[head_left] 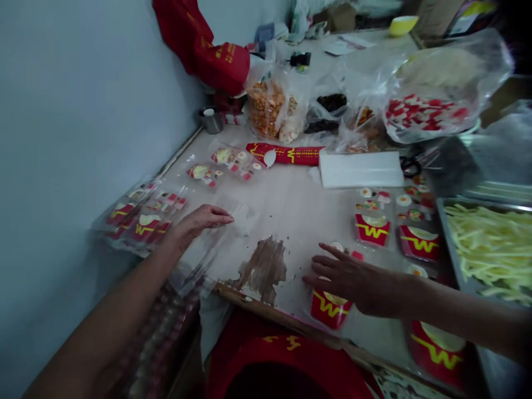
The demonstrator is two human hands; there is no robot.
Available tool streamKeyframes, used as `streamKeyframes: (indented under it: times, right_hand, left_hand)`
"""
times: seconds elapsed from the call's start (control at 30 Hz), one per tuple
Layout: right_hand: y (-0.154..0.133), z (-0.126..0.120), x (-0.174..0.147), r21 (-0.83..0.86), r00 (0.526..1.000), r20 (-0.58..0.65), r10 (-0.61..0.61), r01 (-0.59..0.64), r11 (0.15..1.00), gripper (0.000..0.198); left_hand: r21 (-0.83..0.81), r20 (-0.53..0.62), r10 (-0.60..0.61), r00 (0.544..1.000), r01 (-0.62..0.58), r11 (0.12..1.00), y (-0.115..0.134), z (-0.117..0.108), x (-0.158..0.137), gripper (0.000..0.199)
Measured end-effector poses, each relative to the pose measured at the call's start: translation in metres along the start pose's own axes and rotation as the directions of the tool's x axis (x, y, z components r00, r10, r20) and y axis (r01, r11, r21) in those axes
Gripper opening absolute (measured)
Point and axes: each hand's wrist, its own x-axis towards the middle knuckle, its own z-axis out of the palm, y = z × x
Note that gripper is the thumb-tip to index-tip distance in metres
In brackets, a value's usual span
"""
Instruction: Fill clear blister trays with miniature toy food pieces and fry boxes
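Observation:
My left hand (208, 216) is closed in a pinch over the left side of the table. Its fingertips grip an edge of a clear plastic bag (245, 219), whose outline is faint. My right hand (349, 280) is open, fingers spread, above a clear packet with a red fries box (330, 309) marked by a yellow zigzag. The hand covers part of that packet, and I cannot tell whether it touches it. Similar packets with a red box (373, 230) and small food-shaped pieces lie just beyond my right hand. More filled packets (145, 226) are piled at the left edge.
A metal tray (451, 244) of pale yellow strips stands at the right. Behind are a white stack (361, 169), black-handled scissors (410, 166), a red strip of boxes (299, 154), a bag of orange pieces (266, 111) and a metal cup (211, 122). A wall borders the left.

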Motion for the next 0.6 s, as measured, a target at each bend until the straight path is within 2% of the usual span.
streamKeyframes:
  times: [0.13,0.2,0.33,0.43,0.5,0.6]
  right_hand:
    - [0.012,-0.017,0.030,0.123,0.997,0.010,0.073,-0.074,0.990,0.098]
    - [0.023,-0.027,0.047,0.148,0.990,-0.032,0.134,-0.128,0.981,0.095]
    - [0.052,-0.039,0.077,0.114,0.983,-0.071,0.171,-0.162,0.980,0.096]
    - [0.070,-0.046,0.093,0.078,0.971,-0.074,0.227,-0.221,0.972,0.098]
    - [0.078,-0.055,0.103,0.063,0.942,-0.127,0.310,-0.304,0.950,0.096]
    - [0.083,-0.071,0.118,0.030,0.866,-0.261,0.427,-0.434,0.900,0.095]
  left_hand:
    - [-0.099,-0.164,-0.014,0.986,-0.002,0.995,-0.006,0.005,0.005,0.038]
    - [-0.080,-0.172,0.016,0.985,-0.030,0.996,-0.006,0.007,0.006,0.037]
    - [0.005,-0.096,0.084,0.992,-0.084,0.996,0.001,0.010,0.005,0.038]
    - [0.068,-0.157,0.127,0.979,-0.117,0.991,0.006,0.014,0.002,0.035]
    - [0.073,-0.238,0.128,0.963,-0.114,0.991,0.009,0.017,0.000,0.034]
    - [0.063,-0.301,0.115,0.947,-0.101,0.993,0.012,0.025,-0.002,0.032]
